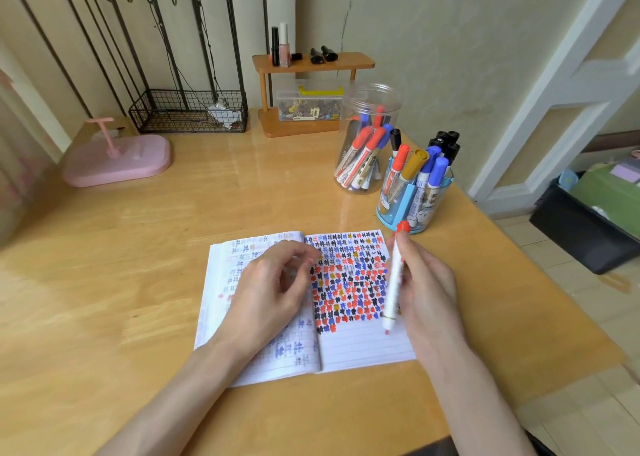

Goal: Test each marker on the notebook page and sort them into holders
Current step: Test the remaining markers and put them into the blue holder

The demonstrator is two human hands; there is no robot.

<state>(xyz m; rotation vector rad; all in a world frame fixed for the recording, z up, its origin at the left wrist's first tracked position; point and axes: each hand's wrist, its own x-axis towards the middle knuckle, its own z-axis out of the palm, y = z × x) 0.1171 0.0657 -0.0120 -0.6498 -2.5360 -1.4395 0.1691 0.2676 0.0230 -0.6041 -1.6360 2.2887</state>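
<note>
Glossy wooden table (138, 247), cylindrical marker (394, 277)

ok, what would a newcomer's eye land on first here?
The open notebook at table centre, its right page packed with red, blue and black marks. The right hand grips a red marker over that page, nib down; the left hand rests on the left page. Behind right, a clear jar and a blue holder hold more markers.

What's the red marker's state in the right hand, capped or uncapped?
Uncapped: the red marker held by the right hand shows a bare red nib at its lower end, over the notebook page.
</note>
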